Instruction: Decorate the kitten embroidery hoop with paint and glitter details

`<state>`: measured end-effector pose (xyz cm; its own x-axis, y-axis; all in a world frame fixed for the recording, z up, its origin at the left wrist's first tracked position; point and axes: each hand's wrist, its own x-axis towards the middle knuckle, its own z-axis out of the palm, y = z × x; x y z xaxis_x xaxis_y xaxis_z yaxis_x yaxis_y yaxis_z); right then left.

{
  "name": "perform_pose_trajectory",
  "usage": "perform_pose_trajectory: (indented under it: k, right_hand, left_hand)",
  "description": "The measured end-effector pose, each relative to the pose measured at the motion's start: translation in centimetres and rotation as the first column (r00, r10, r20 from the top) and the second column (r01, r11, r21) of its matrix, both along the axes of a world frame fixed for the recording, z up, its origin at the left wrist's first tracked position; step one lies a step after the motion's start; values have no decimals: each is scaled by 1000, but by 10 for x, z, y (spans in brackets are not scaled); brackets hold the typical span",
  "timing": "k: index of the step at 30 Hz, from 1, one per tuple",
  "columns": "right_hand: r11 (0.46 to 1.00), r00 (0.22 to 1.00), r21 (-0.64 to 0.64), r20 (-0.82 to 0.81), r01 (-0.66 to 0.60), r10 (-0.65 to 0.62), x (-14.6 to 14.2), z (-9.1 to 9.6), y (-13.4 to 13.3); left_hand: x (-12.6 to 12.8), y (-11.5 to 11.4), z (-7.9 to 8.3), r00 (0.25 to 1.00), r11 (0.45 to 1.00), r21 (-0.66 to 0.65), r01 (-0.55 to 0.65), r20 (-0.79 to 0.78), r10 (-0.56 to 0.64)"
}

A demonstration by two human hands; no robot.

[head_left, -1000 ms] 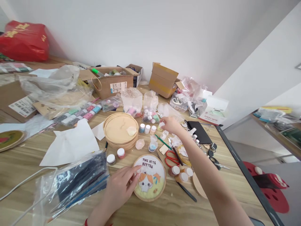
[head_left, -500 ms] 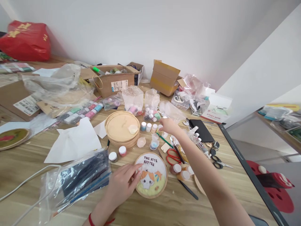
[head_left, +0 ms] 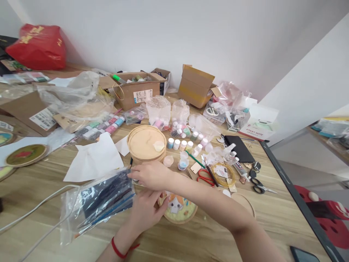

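My left hand [head_left: 147, 210] rests at the left rim of a round embroidery hoop [head_left: 178, 220] with an orange-and-white kitten on it, thumb against the rim. Some of its fingers are hidden by my right forearm, which crosses the hoop and covers its lettering. My right hand [head_left: 151, 174] reaches left above my left hand, its fingers bent down over a small lidded jar [head_left: 135, 179] that is mostly covered. Just behind it stands a stack of round wooden hoops [head_left: 146, 142]. Small white-lidded jars [head_left: 177, 144] line up to the right of the stack.
A plastic bag of dark cloth and brushes [head_left: 100, 207] lies at left, near white paper [head_left: 88, 160]. Red scissors [head_left: 205, 177], a green pencil [head_left: 195, 159] and a coil of yellow wire [head_left: 223, 174] lie at right, with black scissors [head_left: 260, 186] beyond. Cardboard boxes [head_left: 141, 92] stand behind.
My right hand has swung from the row of jars leftward across the hoop to the jars beside the wooden stack. My left hand stays at the hoop. The view has shifted slightly.
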<state>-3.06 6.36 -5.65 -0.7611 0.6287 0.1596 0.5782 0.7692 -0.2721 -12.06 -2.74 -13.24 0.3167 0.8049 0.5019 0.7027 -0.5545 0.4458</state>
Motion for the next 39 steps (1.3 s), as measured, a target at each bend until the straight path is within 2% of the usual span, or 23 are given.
perform_pose_trajectory:
  k: [2,5,7,10,13,16,19,22,25,29,33,39]
  right_hand:
    - [993,990,20,78,-116,114,-8,-9,-1]
    - [991,981,6,140,-135,133,-13,-12,2]
    - [989,979,-14,146,-145,145,-14,-5,2]
    - [988,980,-41,126,-152,156,-6,19,1]
    - [985,991,-120,13,-127,130,20,60,2]
    - [997,991,-68,-130,33,-42,56,96,12]
    - [957,948,1,-134,291,-288,85,107,33]
    - [920,922,50,-18,388,-388,98,88,59]
    - [946,938,87,134,312,-321,98,56,79]
    - [960,938,140,219,241,-267,92,19,88]
    - [972,941,140,257,189,-220,91,-1,94]
    - [985,949,98,269,143,-165,93,-20,104]
  left_hand:
    - [0,-1,-1,999,1000,17,-18,-27,18]
    - [0,-1,-3,999,1000,20,-16,-36,17]
    - [-1,-1,-4,999,1000,16,-16,-35,17]
    - [-2,1,-3,1000,1000,-6,-11,-28,11]
    - [-3,2,0,999,997,-67,45,-10,-46]
    - [-3,1,3,996,990,-111,87,31,-84]
    - [-2,1,4,993,989,-108,100,73,-92]
    - [-2,1,4,991,989,-95,111,88,-103]
    - [-3,2,5,991,991,-88,104,91,-96]
    - [-3,2,2,990,991,-94,93,111,-82]
    - [-4,3,-1,989,991,-89,96,123,-84]
    - [-3,5,2,989,993,-61,98,119,-91]
